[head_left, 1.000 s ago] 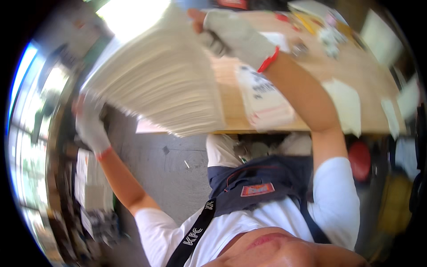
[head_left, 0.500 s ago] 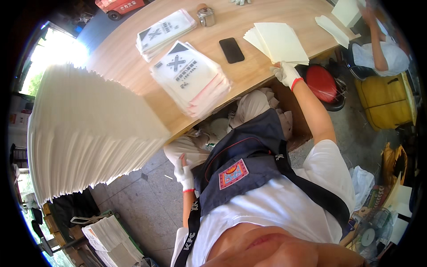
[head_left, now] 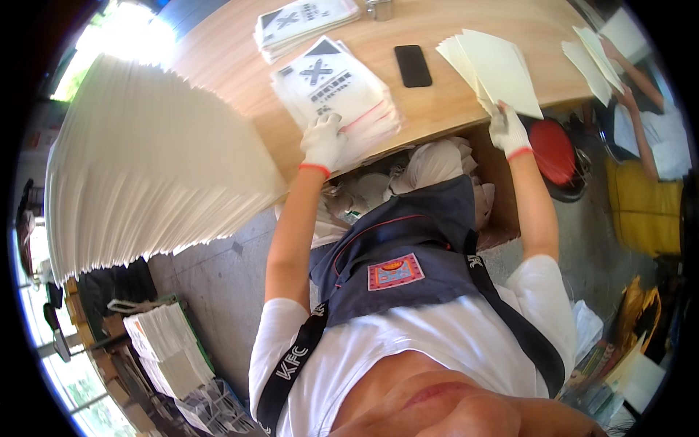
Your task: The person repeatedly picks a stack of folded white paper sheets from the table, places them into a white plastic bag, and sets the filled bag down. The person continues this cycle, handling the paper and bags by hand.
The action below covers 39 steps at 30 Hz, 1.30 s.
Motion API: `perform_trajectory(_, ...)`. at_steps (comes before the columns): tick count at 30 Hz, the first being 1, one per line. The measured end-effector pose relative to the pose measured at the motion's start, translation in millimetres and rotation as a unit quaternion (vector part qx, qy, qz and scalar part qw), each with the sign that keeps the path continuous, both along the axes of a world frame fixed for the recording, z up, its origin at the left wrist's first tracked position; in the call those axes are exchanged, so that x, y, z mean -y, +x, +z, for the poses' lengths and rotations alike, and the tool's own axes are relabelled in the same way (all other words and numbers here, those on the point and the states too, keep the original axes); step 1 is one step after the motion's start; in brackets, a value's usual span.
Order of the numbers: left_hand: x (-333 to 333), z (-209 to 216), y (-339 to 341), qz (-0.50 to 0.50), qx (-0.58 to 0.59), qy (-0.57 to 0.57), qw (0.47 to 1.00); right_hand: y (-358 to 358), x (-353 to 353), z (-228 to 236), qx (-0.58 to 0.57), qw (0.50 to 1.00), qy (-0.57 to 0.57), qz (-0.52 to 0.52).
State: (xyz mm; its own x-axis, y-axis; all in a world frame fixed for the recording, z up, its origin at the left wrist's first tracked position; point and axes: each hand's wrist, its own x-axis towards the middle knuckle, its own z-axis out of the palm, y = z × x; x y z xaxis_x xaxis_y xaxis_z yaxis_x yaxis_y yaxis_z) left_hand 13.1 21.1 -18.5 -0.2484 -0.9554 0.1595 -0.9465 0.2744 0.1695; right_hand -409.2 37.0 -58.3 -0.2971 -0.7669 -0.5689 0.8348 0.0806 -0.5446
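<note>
I have the fanned cream sheets (head_left: 502, 69) lying near the front edge of the wooden surface (head_left: 422, 108), toward its right side, with their near corner reaching just past the edge. My right hand (head_left: 507, 131), in a white glove with a red cuff, is at that near end. Its fingers are drawn together on the sheets' margin, the thumb side on top, so I read it as a pinch on the paper.

My left hand (head_left: 322, 140), gloved the same way, rests on the near left part of the printed clear bags (head_left: 331, 76). Its fingers are bent and slightly spread over the top of the pile; from here I cannot tell whether they have closed on a bag or only touch it.

Between the two piles I see a black phone (head_left: 413, 65) lying flat, touching neither. Behind the bags sits a second bag pile (head_left: 306, 25), with a metal cup (head_left: 379, 9) near its right end, partly cut off by the top of my view. Over on my left rises a tall stack of pale sheets (head_left: 160, 160), its layered edges toward me.

Farther right, a red stool (head_left: 553, 151) stands by the surface, and beyond it a co-worker (head_left: 652, 138) holds pale sheets (head_left: 601, 60) in both hands.
</note>
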Motion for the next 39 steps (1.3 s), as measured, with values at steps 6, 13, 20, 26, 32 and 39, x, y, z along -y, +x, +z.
perform_trajectory(6, 23, -3, -4, 0.026, 0.075, 0.038, 0.996, -17, -69, -31, -0.101, 0.987, -0.039, 0.121)
perform_trajectory(13, 23, -15, 26, 0.036, -0.046, 0.005, 0.998, -4, -75, 41, -0.245, 0.961, -0.125, 0.027)
perform_trajectory(20, 14, -22, 29, 0.077, -0.095, -0.086, 0.989, 72, -101, 42, -0.118, 0.933, -0.128, 0.315)
perform_trajectory(26, 6, -5, 30, 0.052, -0.17, -0.07, 0.981, 134, -108, 21, -0.008, 0.964, -0.126, 0.232)
perform_trajectory(32, -2, 8, 32, -0.066, -0.272, -0.017, 0.96, 156, -123, 13, 0.031, 0.975, -0.107, 0.192)
perform_trajectory(39, -11, -2, 34, -0.03, -0.253, -0.046, 0.966, 188, -139, 42, 0.052, 0.967, -0.069, 0.238)
